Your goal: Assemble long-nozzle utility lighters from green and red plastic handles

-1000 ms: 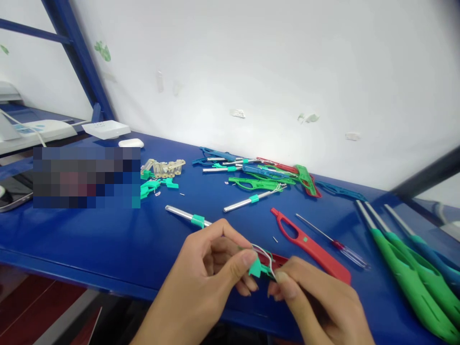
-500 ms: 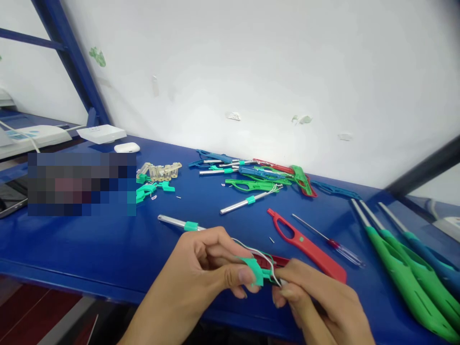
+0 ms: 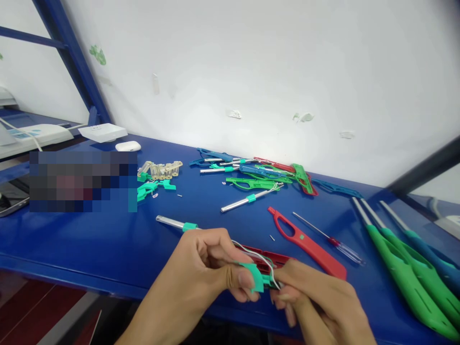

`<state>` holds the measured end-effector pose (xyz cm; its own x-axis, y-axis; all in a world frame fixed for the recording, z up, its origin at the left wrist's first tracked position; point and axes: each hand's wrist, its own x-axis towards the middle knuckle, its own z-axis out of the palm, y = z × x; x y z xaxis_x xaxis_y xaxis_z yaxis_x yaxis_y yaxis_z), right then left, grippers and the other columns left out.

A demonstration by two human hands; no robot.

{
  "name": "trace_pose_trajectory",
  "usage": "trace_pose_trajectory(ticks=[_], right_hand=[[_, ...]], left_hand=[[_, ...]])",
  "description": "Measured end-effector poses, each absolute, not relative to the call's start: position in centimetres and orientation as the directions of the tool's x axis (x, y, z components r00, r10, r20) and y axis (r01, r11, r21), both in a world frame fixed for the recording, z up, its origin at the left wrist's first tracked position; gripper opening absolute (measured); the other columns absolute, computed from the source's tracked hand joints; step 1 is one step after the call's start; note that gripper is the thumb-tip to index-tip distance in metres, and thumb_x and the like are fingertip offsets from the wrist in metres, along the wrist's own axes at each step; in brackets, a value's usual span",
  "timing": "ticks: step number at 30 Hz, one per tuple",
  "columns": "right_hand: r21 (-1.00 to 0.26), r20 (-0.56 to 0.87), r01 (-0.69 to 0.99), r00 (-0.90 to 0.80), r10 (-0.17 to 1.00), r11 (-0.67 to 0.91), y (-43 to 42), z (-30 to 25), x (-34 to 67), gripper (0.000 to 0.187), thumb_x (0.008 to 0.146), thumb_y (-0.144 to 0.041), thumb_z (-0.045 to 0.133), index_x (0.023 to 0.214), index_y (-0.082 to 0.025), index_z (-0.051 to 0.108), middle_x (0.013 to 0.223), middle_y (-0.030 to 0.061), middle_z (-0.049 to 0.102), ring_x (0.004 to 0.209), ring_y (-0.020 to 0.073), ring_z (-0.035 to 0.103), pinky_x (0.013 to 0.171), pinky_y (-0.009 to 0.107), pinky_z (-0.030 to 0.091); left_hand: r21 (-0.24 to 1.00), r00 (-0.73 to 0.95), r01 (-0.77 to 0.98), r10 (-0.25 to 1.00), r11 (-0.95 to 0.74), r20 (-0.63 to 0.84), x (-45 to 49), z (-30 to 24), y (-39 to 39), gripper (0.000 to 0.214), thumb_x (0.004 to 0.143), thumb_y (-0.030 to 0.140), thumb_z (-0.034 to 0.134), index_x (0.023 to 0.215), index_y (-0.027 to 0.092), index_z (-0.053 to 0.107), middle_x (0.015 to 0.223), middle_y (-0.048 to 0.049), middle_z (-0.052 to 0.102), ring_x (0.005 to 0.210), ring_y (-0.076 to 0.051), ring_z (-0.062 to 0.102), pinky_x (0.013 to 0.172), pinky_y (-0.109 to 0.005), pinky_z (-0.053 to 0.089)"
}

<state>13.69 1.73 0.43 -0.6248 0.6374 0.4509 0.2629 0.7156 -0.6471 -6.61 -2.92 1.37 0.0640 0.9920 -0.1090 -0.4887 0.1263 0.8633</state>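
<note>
Between the thumb and fingers of my left hand (image 3: 204, 275) is a green plastic trigger (image 3: 257, 279) from a lighter. My right hand (image 3: 323, 299) is closed just right of the trigger's narrow stem, pinching the white wire (image 3: 266, 261); a small dark part there is mostly covered by the fingers. Behind both hands lies an open red lighter shell (image 3: 253, 252). A metal lighter tube (image 3: 168, 222) with a green collar sticks out to the left behind my left hand. To the right rests a red handle half (image 3: 305, 242).
A screwdriver (image 3: 334, 241) lies right of the red handle. Long lighters (image 3: 402, 273) line the right side. Lighter shells and tubes (image 3: 266, 172) are heaped by the wall. Clear-amber fuel tanks (image 3: 165, 170), green triggers (image 3: 147, 189) and a white case (image 3: 128, 146) lie left.
Both hands have shifted very slightly, with the trigger a little lower and more of the red shell showing behind them. The holds look the same.
</note>
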Motion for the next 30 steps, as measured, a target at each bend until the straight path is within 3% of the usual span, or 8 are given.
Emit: trace_pose_trajectory(ticks=[14, 30], right_hand=[[-0.615, 0.436, 0.309, -0.634, 0.639, 0.726, 1.58, 0.59, 13.63, 0.029, 0.101, -0.013, 0.047, 0.075, -0.023, 0.054, 0.061, -0.006, 0.051, 0.046, 0.008, 0.05, 0.045, 0.018, 0.04], [-0.568, 0.452, 0.317, -0.651, 0.609, 0.76, 1.65, 0.59, 13.95, 0.026, 0.102, -0.014, 0.048, 0.079, -0.023, 0.055, 0.064, -0.0055, 0.053, 0.049, 0.0084, 0.049, 0.047, 0.017, 0.042]], left_hand=[[0.879, 0.07, -0.46, 0.992, 0.127, -0.107, -6.69, 1.01, -3.04, 0.017, 0.08, 0.003, 0.08, 0.074, 0.017, 0.072, 0.065, 0.0019, 0.078, 0.061, -0.011, 0.074, 0.057, -0.016, 0.057], [0.9, 0.097, -0.414, 0.99, 0.133, -0.102, -6.83, 1.16, -3.12, 0.016, 0.079, 0.007, 0.083, 0.074, 0.018, 0.073, 0.067, 0.0012, 0.079, 0.06, -0.009, 0.071, 0.058, -0.013, 0.055]])
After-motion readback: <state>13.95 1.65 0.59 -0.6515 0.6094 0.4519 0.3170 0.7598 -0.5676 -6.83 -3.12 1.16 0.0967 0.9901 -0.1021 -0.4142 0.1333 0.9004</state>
